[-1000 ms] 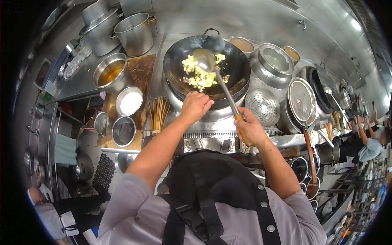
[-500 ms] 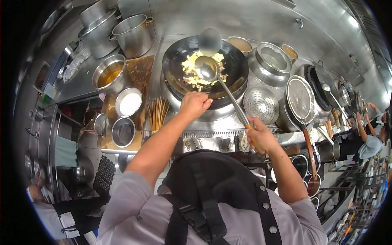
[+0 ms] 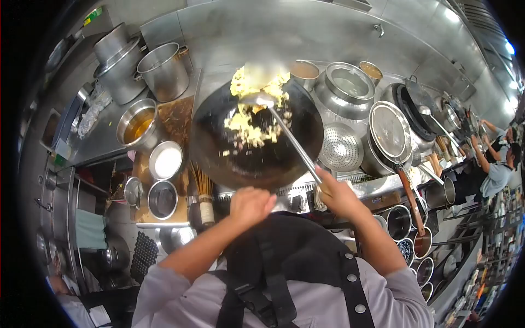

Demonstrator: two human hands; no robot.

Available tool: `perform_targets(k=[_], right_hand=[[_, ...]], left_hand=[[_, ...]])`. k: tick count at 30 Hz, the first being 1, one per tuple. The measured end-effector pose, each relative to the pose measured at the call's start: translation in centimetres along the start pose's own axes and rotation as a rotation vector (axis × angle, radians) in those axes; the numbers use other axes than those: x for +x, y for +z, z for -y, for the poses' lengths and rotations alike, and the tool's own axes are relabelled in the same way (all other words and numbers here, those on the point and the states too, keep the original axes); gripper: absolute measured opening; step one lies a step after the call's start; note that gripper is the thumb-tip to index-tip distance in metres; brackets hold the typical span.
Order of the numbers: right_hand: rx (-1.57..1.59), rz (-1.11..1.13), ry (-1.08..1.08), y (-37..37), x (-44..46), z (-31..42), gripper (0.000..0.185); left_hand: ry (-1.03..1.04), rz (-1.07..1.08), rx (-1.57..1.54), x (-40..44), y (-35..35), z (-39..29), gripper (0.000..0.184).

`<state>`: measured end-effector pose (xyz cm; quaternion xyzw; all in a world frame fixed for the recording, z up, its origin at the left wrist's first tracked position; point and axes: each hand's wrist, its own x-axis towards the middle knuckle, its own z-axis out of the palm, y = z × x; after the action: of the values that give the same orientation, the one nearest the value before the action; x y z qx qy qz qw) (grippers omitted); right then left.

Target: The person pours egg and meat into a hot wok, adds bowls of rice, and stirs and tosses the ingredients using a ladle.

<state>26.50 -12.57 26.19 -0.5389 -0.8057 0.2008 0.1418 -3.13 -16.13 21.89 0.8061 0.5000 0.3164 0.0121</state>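
Note:
A large dark wok (image 3: pixel 213 142) is pulled close to my body, its far side raised. Yellow egg-like pieces (image 3: pixel 246 131) lie and tumble inside it, some up at its far rim. My left hand (image 3: pixel 252 206) is closed at the wok's near edge; whatever handle it grips is hidden under the fingers. My right hand (image 3: pixel 336 192) is wrapped round the handle of a metal ladle (image 3: pixel 295 143), whose bowl is among the food in the middle of the wok.
Left of the wok are a pot of amber liquid (image 3: pixel 136 124), a white-filled bowl (image 3: pixel 165 160) and a bundle of bamboo sticks (image 3: pixel 205 205). To the right are a perforated strainer (image 3: pixel 340 147) and a mesh skimmer (image 3: pixel 389 131). Co-workers (image 3: pixel 496 175) stand far right.
My left hand and the wok have moved back toward my body. Egg pieces have spread and risen toward the far rim. The view has shifted slightly.

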Motion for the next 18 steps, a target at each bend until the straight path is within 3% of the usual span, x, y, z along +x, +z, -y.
perform_targets(k=[3,5,6,9,11,13,15,18], right_hand=[[0.355,0.229,0.149,-8.0,-6.2,1.4,0.073],[0.439,0.338,0.329,-10.4,-7.1,2.7,0.072],[0.379,0.375,0.28,-10.2,-6.5,2.3,0.071],[0.246,0.3,0.371,-6.8,-2.0,4.3,0.071],[0.008,0.029,0.064,0.4,0.3,-1.2,0.072],[0.068,0.054,0.104,-1.1,-0.9,0.6,0.072],[0.249,0.029,-0.015,-3.7,-4.3,0.1,0.073],[0.405,0.245,0.276,-9.4,-8.3,2.0,0.073]], left_hand=[[0.006,-0.024,0.059,3.3,-3.0,0.6,0.034],[-0.055,-0.005,-0.019,7.1,-1.9,2.3,0.033],[-0.02,-0.092,-0.054,8.0,0.1,3.6,0.034],[0.002,-0.182,-0.061,7.3,3.4,4.8,0.035],[0.01,-0.112,0.045,4.1,2.9,2.9,0.036],[0.018,-0.038,-0.024,0.0,1.0,1.0,0.039],[0.029,-0.014,-0.028,1.0,-1.0,0.7,0.038],[-0.045,0.049,-0.003,5.6,-2.2,1.7,0.037]])
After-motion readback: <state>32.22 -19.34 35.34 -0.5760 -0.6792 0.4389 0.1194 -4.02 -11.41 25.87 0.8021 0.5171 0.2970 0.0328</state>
